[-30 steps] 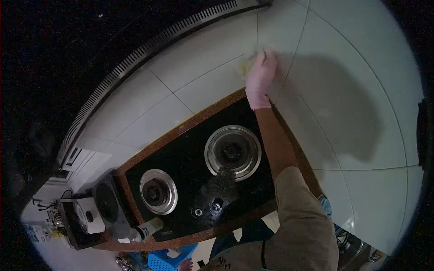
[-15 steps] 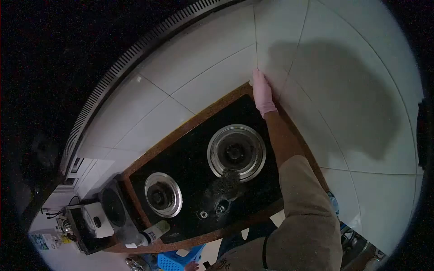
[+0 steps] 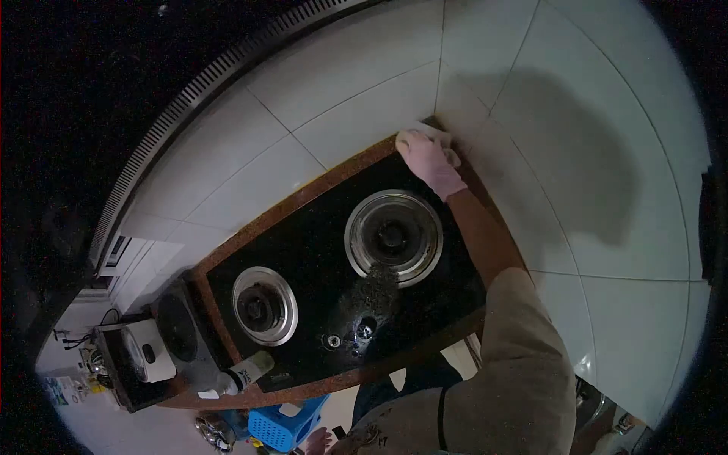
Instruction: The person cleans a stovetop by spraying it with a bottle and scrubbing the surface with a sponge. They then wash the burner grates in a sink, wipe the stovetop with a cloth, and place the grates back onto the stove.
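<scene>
My right hand (image 3: 431, 163), in a pink glove, is bent over a whitish cloth (image 3: 435, 130) and presses it on the brown counter edge (image 3: 326, 180) at the back corner, by the tiled wall. Its fingers are closed on the cloth and partly hidden by the glove's back. Below the hand lies the black glass hob (image 3: 318, 246), with a large burner (image 3: 392, 237) nearest to it and a smaller burner (image 3: 265, 307) to the left. At the bottom edge shows a small patch of skin (image 3: 318, 440), possibly my left hand; its fingers cannot be made out.
A dark clump of scourer-like mesh (image 3: 377, 287) touches the large burner's rim. Wet patches show around the hob knob (image 3: 365, 327). A bottle (image 3: 246, 371) lies across the front left corner. Beyond stand a white appliance (image 3: 148, 353) and, low down, a blue plastic stool (image 3: 277, 432).
My right hand has turned from stretched along the corner to bent over the cloth, which now shows clearly. The view has shifted slightly.
</scene>
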Demonstrator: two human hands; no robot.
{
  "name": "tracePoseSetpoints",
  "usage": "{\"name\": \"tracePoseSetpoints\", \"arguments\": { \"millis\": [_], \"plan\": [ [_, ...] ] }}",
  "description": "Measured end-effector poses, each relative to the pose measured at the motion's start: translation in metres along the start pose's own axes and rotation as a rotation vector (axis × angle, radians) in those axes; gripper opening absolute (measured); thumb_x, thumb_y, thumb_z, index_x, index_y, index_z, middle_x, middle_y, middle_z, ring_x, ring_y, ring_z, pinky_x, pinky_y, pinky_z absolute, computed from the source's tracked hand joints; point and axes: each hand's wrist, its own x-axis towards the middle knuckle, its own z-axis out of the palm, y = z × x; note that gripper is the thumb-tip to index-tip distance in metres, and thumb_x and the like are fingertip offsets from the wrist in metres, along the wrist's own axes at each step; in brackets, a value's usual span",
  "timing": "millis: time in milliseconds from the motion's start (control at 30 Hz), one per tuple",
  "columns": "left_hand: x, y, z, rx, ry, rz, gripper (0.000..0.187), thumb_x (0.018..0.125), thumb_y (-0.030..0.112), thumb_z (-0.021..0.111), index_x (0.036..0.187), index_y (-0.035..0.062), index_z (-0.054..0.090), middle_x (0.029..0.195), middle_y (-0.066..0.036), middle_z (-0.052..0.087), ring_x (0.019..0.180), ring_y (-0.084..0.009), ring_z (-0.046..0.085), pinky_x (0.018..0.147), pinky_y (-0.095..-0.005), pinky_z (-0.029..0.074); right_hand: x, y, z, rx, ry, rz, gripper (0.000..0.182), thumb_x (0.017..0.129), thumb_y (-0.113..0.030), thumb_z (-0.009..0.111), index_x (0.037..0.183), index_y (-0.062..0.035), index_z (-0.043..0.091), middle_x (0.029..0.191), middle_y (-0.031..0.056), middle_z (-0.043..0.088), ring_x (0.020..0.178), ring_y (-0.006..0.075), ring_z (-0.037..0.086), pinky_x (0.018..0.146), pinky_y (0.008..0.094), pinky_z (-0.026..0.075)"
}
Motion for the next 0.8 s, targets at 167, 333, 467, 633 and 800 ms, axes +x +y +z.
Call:
{"name": "tracePoseSetpoints", "arguments": {
  "millis": [167,333,467,633,800],
  "plan": [
    [-0.008,-0.021,-0.034,0.057,0.088,-0.025,0.060,0.098,0.040,0.061,0.144,0.0037,0.051,0.113,-0.013,0.071,0.090,-0.0252,0.068,0.076,-0.0382,0.052,0.021,0.033,-0.015,0.259,-0.103,0.041,0.042,0.102,-0.038,0.049,0.129,-0.0092,0.064,0.133,0.0119,0.060,0.126,0.0330,0.055,0.107,0.0452,0.044],
    [-0.064,0.011,-0.022,0.565,-0.054,0.587,0.052,0.099,0.039,0.060,0.139,0.0051,0.056,0.116,-0.012,0.070,0.091,-0.0236,0.068,0.075,-0.0367,0.052,0.000,0.040,0.015,0.047,0.155,0.310,0.039,0.103,-0.035,0.050,0.129,-0.0076,0.061,0.134,0.0105,0.060,0.123,0.0321,0.058,0.101,0.0460,0.051],
    [-0.017,-0.010,-0.025,-0.035,-0.104,0.235,0.048,0.101,0.041,0.060,0.134,0.0068,0.059,0.110,-0.008,0.071,0.086,-0.0188,0.066,0.072,-0.0328,0.051,-0.081,0.026,-0.016,-0.272,0.057,0.395,0.045,0.105,-0.033,0.043,0.143,-0.0115,0.052,0.150,0.0078,0.051,0.132,0.0268,0.054,0.105,0.0426,0.048],
    [-0.021,0.025,-0.023,0.184,-0.091,0.334,0.043,0.099,0.044,0.062,0.125,0.0093,0.063,0.108,-0.005,0.070,0.085,-0.0166,0.064,0.073,-0.0329,0.052,-0.203,0.038,-0.059,-0.169,0.049,0.404,0.051,0.107,-0.037,0.038,0.152,-0.0146,0.044,0.158,0.0049,0.043,0.145,0.0242,0.041,0.115,0.0464,0.036],
    [-0.029,0.055,-0.047,0.430,-0.132,0.485,0.042,0.099,0.044,0.063,0.123,0.0099,0.064,0.107,-0.004,0.070,0.084,-0.0164,0.064,0.073,-0.0331,0.052,-0.321,0.032,-0.109,-0.253,-0.066,0.546,0.052,0.106,-0.037,0.039,0.152,-0.0145,0.044,0.159,0.0049,0.041,0.146,0.0252,0.039,0.117,0.0468,0.031]
  ]
}}
